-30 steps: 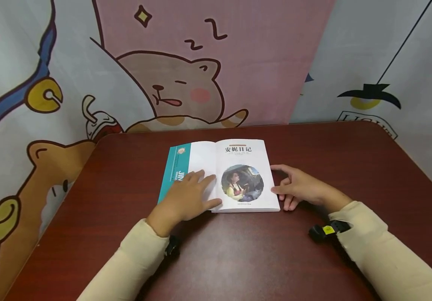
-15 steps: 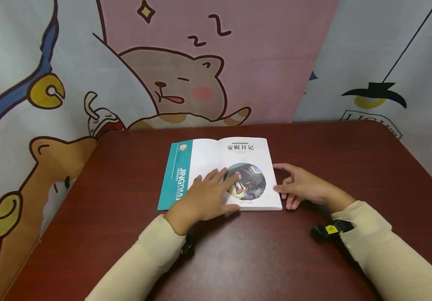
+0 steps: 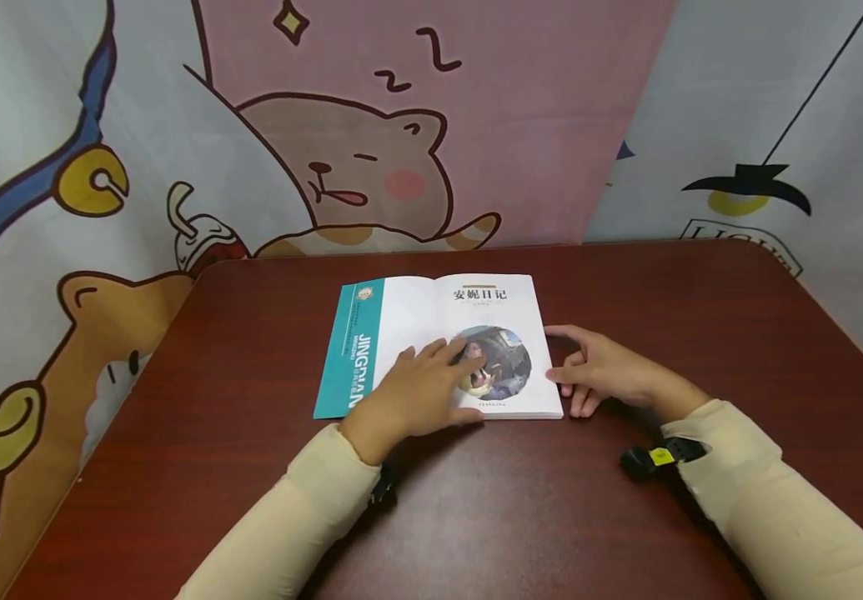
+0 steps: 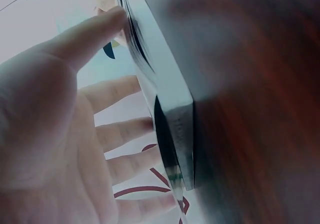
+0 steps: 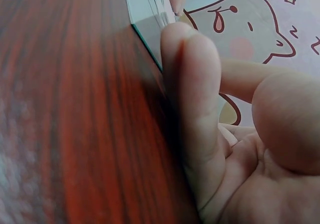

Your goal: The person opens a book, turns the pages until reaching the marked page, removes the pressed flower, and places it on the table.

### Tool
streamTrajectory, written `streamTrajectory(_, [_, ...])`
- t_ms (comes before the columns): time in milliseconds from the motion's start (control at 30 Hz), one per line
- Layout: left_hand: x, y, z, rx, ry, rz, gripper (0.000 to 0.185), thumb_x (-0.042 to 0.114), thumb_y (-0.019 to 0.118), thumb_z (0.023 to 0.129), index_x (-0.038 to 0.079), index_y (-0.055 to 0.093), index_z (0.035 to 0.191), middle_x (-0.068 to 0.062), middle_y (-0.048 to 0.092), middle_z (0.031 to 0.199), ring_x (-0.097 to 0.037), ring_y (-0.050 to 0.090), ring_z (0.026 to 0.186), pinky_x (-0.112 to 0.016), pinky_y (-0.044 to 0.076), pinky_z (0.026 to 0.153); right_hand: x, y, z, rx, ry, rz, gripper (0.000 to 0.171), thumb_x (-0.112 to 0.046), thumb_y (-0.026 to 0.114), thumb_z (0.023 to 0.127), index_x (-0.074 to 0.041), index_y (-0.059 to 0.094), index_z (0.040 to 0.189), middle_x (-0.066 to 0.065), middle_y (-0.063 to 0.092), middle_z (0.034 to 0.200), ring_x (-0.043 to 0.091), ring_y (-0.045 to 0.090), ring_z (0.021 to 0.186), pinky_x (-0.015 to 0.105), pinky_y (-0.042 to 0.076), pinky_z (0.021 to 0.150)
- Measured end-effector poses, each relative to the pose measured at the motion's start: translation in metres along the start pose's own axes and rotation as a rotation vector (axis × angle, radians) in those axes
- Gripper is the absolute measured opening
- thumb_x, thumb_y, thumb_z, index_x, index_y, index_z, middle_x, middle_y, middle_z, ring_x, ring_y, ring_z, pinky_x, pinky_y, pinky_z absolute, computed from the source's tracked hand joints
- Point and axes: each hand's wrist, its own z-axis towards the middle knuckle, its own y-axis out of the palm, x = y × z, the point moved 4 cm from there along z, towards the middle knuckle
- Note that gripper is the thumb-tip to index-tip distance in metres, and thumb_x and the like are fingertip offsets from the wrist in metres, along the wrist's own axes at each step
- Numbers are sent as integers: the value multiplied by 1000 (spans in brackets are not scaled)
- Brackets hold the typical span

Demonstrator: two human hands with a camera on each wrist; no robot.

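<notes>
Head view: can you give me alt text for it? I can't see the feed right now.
An open book lies on a dark red table, the left hand resting flat on its title page, fingers reaching a round picture. The right hand touches the book's right edge. Cartoon animal cloth hangs behind.

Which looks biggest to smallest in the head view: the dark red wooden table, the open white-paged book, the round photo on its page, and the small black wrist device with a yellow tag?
1. Dark red wooden table
2. Open white-paged book
3. Round photo, partly covered by the left hand
4. Black wrist device; it lies nearer the camera, yet looks smallest.
</notes>
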Motion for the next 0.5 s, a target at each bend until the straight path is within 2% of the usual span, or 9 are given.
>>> streamTrajectory(267, [2, -2, -2, 10, 14, 9, 77, 63, 63, 89, 26, 42, 153, -6, 35, 162, -31, 36, 148, -62, 36, 111, -1, 0, -2, -6, -10, 2, 83, -14, 64, 98, -15, 9, 160, 11, 59, 75, 23, 68, 54, 41, 59, 53])
streamTrajectory(500, [0, -2, -2, -5, 12, 11, 77, 63, 62, 90, 27, 39, 154, -6, 33, 163, -30, 35, 148, -62, 35, 112, -1, 1, -1, 4, 26, 20, 76, -15, 58, 100, -19, 11, 159, 11, 60, 75, 23, 68, 53, 41, 59, 54])
